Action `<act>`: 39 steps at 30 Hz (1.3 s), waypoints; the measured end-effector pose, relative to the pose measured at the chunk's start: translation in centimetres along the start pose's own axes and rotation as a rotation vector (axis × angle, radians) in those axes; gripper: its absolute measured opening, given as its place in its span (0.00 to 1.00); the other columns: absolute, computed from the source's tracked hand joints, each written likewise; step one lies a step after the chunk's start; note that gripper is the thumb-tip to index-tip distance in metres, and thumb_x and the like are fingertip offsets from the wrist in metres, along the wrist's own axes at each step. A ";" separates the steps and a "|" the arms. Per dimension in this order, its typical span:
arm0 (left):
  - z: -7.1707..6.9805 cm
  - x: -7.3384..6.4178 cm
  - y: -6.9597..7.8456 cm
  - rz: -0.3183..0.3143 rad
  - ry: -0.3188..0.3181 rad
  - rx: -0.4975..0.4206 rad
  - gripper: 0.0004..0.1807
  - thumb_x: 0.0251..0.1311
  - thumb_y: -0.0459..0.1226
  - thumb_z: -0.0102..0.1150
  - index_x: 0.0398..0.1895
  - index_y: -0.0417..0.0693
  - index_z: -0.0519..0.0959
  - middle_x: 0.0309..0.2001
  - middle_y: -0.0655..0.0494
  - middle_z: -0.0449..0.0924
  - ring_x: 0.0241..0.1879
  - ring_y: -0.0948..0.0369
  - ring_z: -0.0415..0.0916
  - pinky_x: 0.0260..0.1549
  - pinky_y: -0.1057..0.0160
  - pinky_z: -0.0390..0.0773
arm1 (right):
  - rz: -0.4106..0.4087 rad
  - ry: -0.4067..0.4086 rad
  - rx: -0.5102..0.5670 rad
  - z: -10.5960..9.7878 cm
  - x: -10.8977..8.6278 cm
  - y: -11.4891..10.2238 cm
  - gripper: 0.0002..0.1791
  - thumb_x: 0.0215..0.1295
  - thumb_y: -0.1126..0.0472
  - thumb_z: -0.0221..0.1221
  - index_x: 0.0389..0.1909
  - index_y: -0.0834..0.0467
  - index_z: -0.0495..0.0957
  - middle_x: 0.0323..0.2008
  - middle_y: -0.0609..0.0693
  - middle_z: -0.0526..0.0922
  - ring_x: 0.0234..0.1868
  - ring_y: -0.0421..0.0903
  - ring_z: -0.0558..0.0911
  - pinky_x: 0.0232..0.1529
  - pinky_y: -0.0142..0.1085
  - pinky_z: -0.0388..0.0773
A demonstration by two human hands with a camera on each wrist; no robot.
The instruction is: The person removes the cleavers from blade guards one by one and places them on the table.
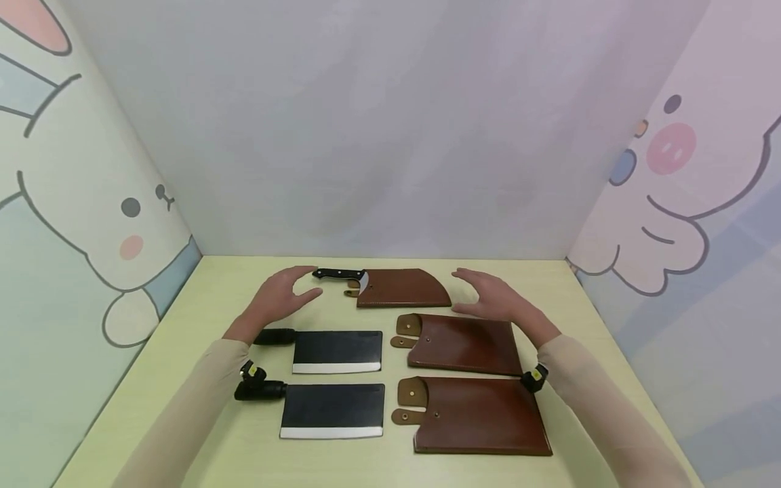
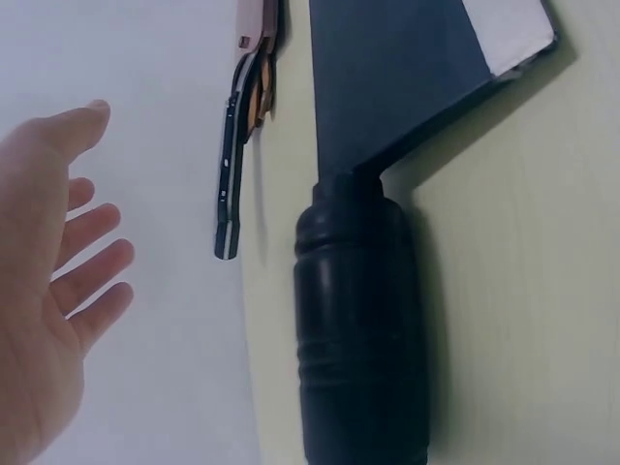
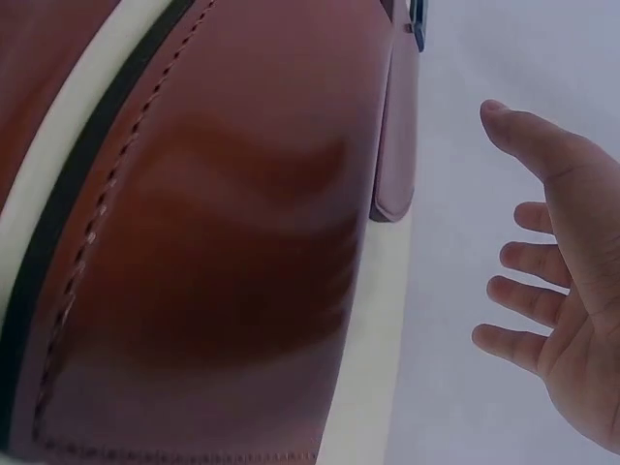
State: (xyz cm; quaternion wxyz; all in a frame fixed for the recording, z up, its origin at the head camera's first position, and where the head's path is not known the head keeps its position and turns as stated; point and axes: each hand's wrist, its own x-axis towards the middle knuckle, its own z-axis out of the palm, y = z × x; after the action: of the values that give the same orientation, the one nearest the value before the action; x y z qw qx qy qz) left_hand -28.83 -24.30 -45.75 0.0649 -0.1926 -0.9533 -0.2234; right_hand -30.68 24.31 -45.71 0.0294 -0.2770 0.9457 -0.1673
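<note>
At the back of the table, a knife with a black riveted handle (image 1: 339,274) sits in a brown leather sheath (image 1: 405,288). My left hand (image 1: 282,296) is held near the handle's end, fingers relaxed and spread, holding nothing. On the other side my right hand (image 1: 491,296) hovers by the sheath's rounded tip, its fingers loosely extended and nothing in them. In front of the left hand lies a cleaver (image 1: 337,351) with a dark blade and black handle (image 2: 360,329). Below the right hand is a flat brown leather sheath (image 1: 466,344), its strap unfastened; its stitched edge fills the right wrist view.
Nearer the front edge lie a second cleaver (image 1: 332,410), blade pointing right, and a second brown sheath (image 1: 482,415) beside it. The pale yellow table (image 1: 183,379) meets a grey back wall (image 1: 384,169). Side walls carry cartoon animals.
</note>
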 end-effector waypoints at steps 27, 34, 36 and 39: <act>4.8 5.0 -3.0 -0.134 -0.133 -0.108 0.41 0.71 0.53 0.60 0.76 0.37 0.62 0.75 0.35 0.62 0.74 0.38 0.59 0.71 0.38 0.62 | 0.067 -0.038 0.113 6.0 6.7 0.2 0.49 0.66 0.39 0.66 0.78 0.61 0.60 0.76 0.62 0.62 0.77 0.61 0.62 0.73 0.56 0.63; 5.4 4.9 -3.2 -0.131 -0.145 -0.148 0.38 0.72 0.48 0.61 0.75 0.35 0.63 0.73 0.33 0.64 0.73 0.38 0.60 0.70 0.37 0.62 | 0.072 -0.088 0.188 6.4 6.9 0.0 0.53 0.62 0.37 0.68 0.80 0.57 0.57 0.76 0.59 0.64 0.75 0.60 0.65 0.71 0.56 0.66; 5.5 5.0 -3.3 -0.124 -0.142 -0.151 0.37 0.72 0.47 0.60 0.75 0.34 0.64 0.72 0.33 0.64 0.72 0.37 0.61 0.70 0.38 0.62 | 0.065 -0.108 0.182 6.5 6.9 -0.2 0.53 0.62 0.37 0.69 0.80 0.56 0.56 0.76 0.58 0.64 0.75 0.59 0.66 0.70 0.56 0.67; 5.7 5.0 -3.5 -0.122 -0.131 -0.150 0.34 0.73 0.45 0.60 0.74 0.34 0.65 0.71 0.33 0.66 0.72 0.37 0.62 0.69 0.38 0.63 | 0.057 -0.130 0.159 6.6 7.0 -0.4 0.53 0.62 0.39 0.69 0.80 0.56 0.55 0.76 0.58 0.64 0.74 0.59 0.67 0.70 0.54 0.68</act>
State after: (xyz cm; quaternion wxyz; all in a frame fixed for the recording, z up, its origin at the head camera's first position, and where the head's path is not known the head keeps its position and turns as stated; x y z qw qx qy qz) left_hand -34.97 -22.90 -51.17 -0.0261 -0.1526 -0.9461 -0.2846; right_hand -35.43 18.26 -51.50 0.1174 -0.2571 0.9331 -0.2223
